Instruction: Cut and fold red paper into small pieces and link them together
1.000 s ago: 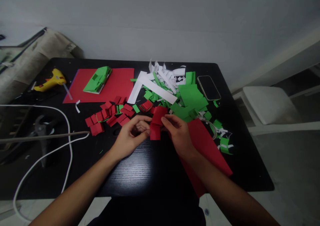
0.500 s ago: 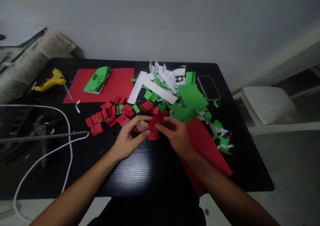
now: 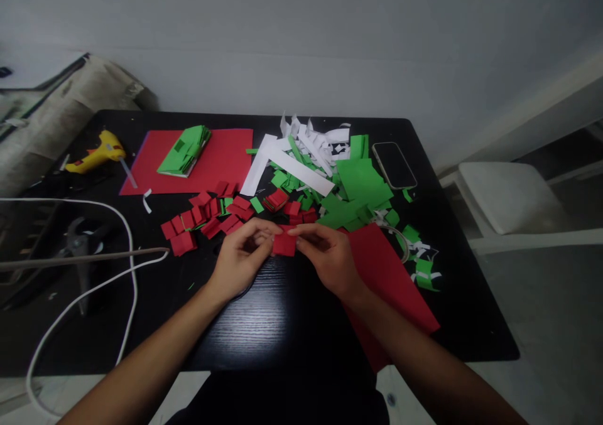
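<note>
Between my two hands is a small red paper piece (image 3: 284, 244), folded and held level above the black table (image 3: 249, 331). My left hand (image 3: 242, 254) pinches its left edge between thumb and fingers. On its right edge my right hand (image 3: 330, 255) has the same kind of pinch. Just beyond lie several small folded red paper pieces (image 3: 183, 243), spread mostly to the left. A stack of red and green folded pieces (image 3: 276, 199) sits right behind my fingers. Under my right forearm is a red paper sheet (image 3: 391, 280).
Green paper scraps (image 3: 362, 183) and white paper strips (image 3: 301, 171) are heaped at the back, beside a phone (image 3: 394, 165). A green folded paper bundle (image 3: 184, 150) rests on a red sheet (image 3: 221, 161). Left are a yellow glue gun (image 3: 101, 152), pliers (image 3: 81, 249) and a white cable (image 3: 134, 287).
The red paper was taller and hung lower between my fingers; now it is a shorter, folded piece. Both hands have shifted slightly, gripping its opposite side edges.
</note>
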`<state>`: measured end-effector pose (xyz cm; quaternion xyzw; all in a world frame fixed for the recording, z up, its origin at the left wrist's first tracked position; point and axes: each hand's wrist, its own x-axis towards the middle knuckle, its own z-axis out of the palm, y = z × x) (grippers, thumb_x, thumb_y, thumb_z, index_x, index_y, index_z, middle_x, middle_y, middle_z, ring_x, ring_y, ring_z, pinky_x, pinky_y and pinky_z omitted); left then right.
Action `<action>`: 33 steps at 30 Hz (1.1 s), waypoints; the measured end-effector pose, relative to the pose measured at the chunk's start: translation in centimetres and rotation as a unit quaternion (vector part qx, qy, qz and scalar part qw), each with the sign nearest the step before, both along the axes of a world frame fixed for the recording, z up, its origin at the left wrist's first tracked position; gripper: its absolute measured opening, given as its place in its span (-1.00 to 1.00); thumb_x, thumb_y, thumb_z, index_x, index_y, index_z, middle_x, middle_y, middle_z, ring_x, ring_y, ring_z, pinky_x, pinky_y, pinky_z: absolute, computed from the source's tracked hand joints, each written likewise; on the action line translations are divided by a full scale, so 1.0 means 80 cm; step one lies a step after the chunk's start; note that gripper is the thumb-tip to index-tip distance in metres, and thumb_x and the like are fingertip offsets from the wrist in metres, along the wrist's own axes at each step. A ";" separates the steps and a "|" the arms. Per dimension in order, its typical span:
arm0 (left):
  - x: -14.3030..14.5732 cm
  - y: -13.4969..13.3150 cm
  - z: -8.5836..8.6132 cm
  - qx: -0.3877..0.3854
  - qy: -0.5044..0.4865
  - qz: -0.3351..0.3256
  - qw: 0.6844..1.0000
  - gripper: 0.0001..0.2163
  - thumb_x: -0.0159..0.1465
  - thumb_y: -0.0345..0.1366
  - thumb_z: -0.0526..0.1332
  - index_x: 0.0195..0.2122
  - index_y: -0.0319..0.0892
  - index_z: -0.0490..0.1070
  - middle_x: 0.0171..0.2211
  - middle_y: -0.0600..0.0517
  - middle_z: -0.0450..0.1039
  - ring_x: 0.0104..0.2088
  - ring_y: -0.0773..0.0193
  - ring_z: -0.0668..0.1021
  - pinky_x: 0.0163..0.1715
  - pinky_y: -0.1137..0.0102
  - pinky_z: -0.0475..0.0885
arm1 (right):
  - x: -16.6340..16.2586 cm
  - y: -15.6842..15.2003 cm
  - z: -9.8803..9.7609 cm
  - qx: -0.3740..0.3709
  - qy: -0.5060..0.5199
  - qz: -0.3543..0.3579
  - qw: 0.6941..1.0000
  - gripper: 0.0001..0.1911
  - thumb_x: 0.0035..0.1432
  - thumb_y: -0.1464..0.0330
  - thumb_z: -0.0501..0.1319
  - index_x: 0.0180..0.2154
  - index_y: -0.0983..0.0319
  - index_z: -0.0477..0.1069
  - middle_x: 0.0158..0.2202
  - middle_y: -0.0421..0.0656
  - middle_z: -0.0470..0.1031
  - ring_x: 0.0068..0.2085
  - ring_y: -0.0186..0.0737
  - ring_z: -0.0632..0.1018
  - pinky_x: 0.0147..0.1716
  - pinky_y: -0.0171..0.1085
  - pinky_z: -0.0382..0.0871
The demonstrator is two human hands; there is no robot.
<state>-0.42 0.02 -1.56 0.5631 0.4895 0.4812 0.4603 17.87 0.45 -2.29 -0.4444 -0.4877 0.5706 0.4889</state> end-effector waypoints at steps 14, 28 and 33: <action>0.003 0.000 0.003 -0.016 -0.002 0.001 1.000 -0.79 0.22 -0.16 0.43 -0.36 -0.18 0.53 -0.48 0.06 0.54 -0.53 0.34 0.55 -0.49 0.46 0.47 | -0.003 -0.002 0.005 -0.036 -0.042 -0.037 0.998 -0.80 0.02 0.20 0.48 -0.36 0.16 0.59 -0.37 -0.19 0.66 -0.31 -0.17 0.65 -0.27 -0.22 0.58; 0.006 0.001 0.004 -0.049 -0.035 0.020 0.998 -0.81 0.23 -0.20 0.42 -0.33 -0.19 0.48 -0.56 0.11 0.49 -0.55 0.36 0.54 -0.46 0.45 0.47 | -0.002 -0.001 0.010 -0.076 -0.034 -0.043 0.996 -0.79 0.01 0.21 0.48 -0.39 0.19 0.58 -0.44 -0.19 0.62 -0.40 -0.23 0.60 -0.36 -0.26 0.52; 0.006 0.001 0.003 -0.055 -0.039 0.023 0.997 -0.82 0.21 -0.24 0.44 -0.34 -0.18 0.49 -0.56 0.11 0.51 -0.56 0.36 0.54 -0.47 0.46 0.45 | -0.001 0.000 0.010 -0.085 -0.034 -0.043 0.995 -0.79 -0.01 0.23 0.49 -0.41 0.20 0.58 -0.42 -0.17 0.65 -0.37 -0.21 0.63 -0.31 -0.24 0.55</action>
